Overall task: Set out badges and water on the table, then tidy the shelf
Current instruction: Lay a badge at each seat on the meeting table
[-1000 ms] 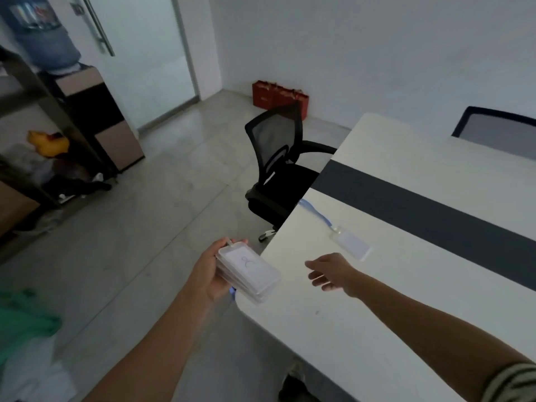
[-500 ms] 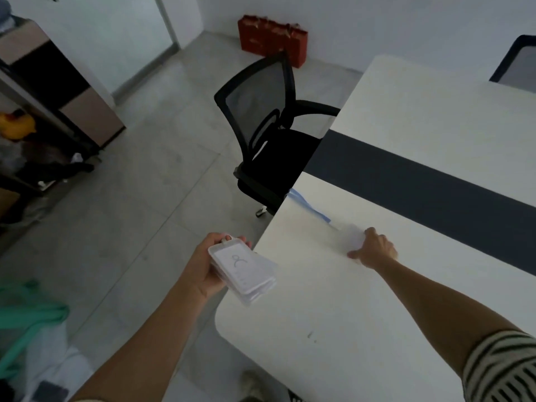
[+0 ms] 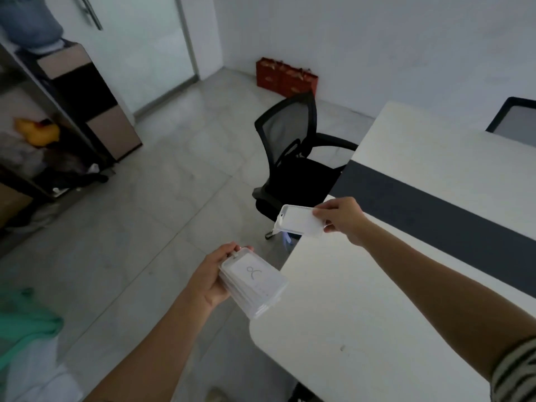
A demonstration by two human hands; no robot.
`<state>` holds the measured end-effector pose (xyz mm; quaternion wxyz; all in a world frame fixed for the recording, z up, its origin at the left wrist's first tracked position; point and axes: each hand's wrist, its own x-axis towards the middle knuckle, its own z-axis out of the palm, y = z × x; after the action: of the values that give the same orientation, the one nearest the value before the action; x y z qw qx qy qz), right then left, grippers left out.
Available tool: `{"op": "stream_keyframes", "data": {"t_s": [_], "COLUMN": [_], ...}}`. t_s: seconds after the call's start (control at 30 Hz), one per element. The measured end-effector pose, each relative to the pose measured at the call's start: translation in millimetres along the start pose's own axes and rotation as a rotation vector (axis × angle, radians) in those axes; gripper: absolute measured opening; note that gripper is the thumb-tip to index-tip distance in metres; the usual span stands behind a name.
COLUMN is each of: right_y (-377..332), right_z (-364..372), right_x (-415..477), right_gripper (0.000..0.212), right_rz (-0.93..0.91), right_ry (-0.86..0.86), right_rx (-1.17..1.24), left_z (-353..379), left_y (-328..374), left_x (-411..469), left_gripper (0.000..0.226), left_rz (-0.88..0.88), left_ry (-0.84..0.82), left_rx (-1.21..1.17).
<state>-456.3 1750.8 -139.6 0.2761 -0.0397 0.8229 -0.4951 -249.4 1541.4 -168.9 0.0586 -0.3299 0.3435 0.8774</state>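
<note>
My left hand (image 3: pixel 213 278) grips a stack of clear plastic badges (image 3: pixel 253 282), held just off the near-left edge of the white table (image 3: pixel 362 300). A blue logo shows on the top card. My right hand (image 3: pixel 343 219) holds a single white badge (image 3: pixel 300 221) lifted above the table's left edge, its blank side up. A bit of blue lanyard (image 3: pixel 285 236) hangs beneath it. No water is in view.
A black mesh office chair (image 3: pixel 293 158) stands against the table's left side. A dark shelf (image 3: pixel 43 134) with a yellow object and clutter is at the far left. Red bags (image 3: pixel 285 78) sit by the far wall. Green cloth (image 3: pixel 26 323) lies on the floor.
My right hand reached to the badge lying on the table, took hold of it and lifted it off toward the table's edge. The stack in my left hand stayed put.
</note>
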Motion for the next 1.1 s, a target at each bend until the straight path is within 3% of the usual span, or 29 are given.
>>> {"op": "stream_keyframes", "data": {"t_s": [0.17, 0.27, 0.47, 0.6, 0.7, 0.9, 1.1], "right_y": [-88, -128, -197, -213, -216, -223, -269], "right_z": [101, 155, 262, 303, 331, 393, 455], "right_x": [-40, -61, -100, -110, -97, -52, 16], "right_gripper": [0.011, 0.014, 0.006, 0.017, 0.018, 0.014, 0.016], "right_rz": [-0.065, -0.09, -0.196, -0.221, -0.205, -0.166, -0.179], "right_ry": [-0.166, -0.265, -0.417, -0.508, -0.534, -0.671, -0.759], "right_rx": [0.1, 0.14, 0.018, -0.083, -0.117, -0.152, -0.117], "left_z": [-70, -102, -166, -203, -227, -266, -296], "left_y": [39, 56, 94, 123, 150, 213, 290], "left_x": [-55, -83, -133, -143, -141, -118, -75], "left_gripper": [0.036, 0.026, 0.028, 0.039, 0.043, 0.015, 0.046], "left_rz": [0.064, 0.087, 0.258, 0.384, 0.465, 0.553, 0.561], "left_ry": [0.017, 0.052, 0.073, 0.109, 0.151, 0.223, 0.343], "left_rx": [-0.104, -0.144, -0.283, -0.352, -0.447, -0.54, -0.556]}}
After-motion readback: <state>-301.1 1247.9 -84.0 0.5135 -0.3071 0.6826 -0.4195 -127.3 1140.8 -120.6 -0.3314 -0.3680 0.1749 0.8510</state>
